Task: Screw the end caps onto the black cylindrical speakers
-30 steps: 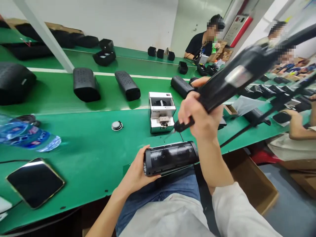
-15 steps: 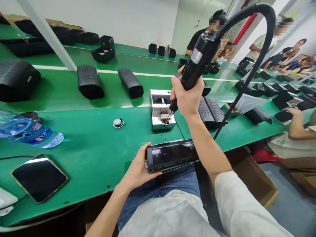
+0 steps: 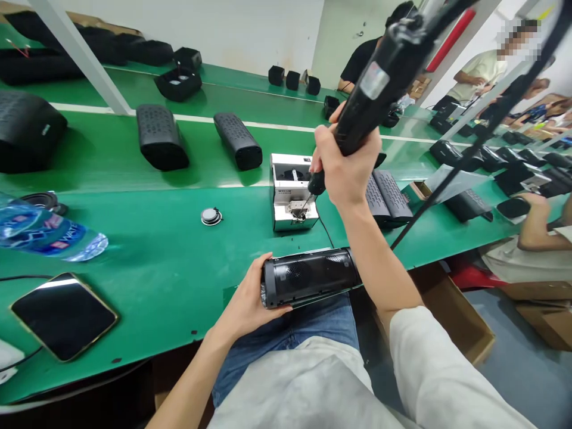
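Observation:
My right hand (image 3: pixel 348 161) is wrapped round a black electric screwdriver (image 3: pixel 375 89), tilted with its bit pointing down and to the left. The bit's tip is at the front of a white-and-black screw feeder (image 3: pixel 294 193); whether a screw is on it is too small to tell. With fingers and thumb, my left hand (image 3: pixel 250 295) grips the left end of a glossy black speaker housing (image 3: pixel 313 277), which lies lengthwise at the table's front edge. My right forearm covers the housing's right end.
A small round speaker driver (image 3: pixel 211 216), a phone (image 3: pixel 65 316) and a water bottle (image 3: pixel 53 229) lie to the left on the green table (image 3: pixel 170 256). Black speakers (image 3: pixel 161 137) stand behind. A cardboard box (image 3: pixel 451 316) is at lower right. Other people sit and stand further off.
The view has shifted slightly. The screwdriver's rear end appears a little higher and further right, while its tip stays at the feeder. My left hand still grips the housing.

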Available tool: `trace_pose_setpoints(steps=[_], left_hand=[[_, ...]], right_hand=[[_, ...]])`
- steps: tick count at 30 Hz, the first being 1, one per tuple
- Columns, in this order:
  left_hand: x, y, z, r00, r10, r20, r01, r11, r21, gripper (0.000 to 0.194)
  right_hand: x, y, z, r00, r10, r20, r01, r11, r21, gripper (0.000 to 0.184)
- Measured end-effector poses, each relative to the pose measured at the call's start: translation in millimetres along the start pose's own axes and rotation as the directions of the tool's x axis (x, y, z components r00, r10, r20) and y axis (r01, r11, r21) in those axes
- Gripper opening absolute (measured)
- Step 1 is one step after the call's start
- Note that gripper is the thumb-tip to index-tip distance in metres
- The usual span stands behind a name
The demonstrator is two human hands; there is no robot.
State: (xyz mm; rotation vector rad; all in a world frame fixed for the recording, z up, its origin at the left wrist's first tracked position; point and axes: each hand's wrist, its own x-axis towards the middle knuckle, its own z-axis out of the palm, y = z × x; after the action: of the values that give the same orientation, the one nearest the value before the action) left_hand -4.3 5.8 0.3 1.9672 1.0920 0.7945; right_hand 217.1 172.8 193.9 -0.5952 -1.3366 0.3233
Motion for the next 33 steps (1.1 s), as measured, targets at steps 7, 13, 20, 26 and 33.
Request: trace_pose_setpoints(steps=[7, 13, 20, 26, 33], left_hand=[[0, 1, 0.3, 1.0, 0.003, -0.002, -0.003, 1.0, 0.001, 0.113], [0, 0, -0.5, 1.0, 0.014, -0.008, -0.014, 1.0, 0.011, 0.113], [1, 2, -2.2, 0.999, 0.035, -0.009, -0.035, 0.999, 0.018, 0.107], [2, 4, -2.4, 0.999, 0.031, -0.018, -0.031, 0.999, 0.023, 0.107], [0, -3, -1.7, 1.0, 0.015, -0.023, -0.014, 0.998, 0.056, 0.103]], right_hand=[[-3, 13, 6, 0.999, 0.034, 0.037, -0.032, 0.998, -0.054, 0.04], [-7, -10, -9, 0.992, 0.114, 0.051, -0.111, 0.992, -0.068, 0.044], [-7, -81, -55, 0.987, 0.152, 0.043, -0.153, 0.987, 0.039, 0.02], [-17, -100, -59, 0.984, 0.171, 0.042, -0.172, 0.985, 0.027, 0.025], [-28, -94, -57, 0.955, 0.29, 0.063, -0.295, 0.951, 0.09, 0.02]])
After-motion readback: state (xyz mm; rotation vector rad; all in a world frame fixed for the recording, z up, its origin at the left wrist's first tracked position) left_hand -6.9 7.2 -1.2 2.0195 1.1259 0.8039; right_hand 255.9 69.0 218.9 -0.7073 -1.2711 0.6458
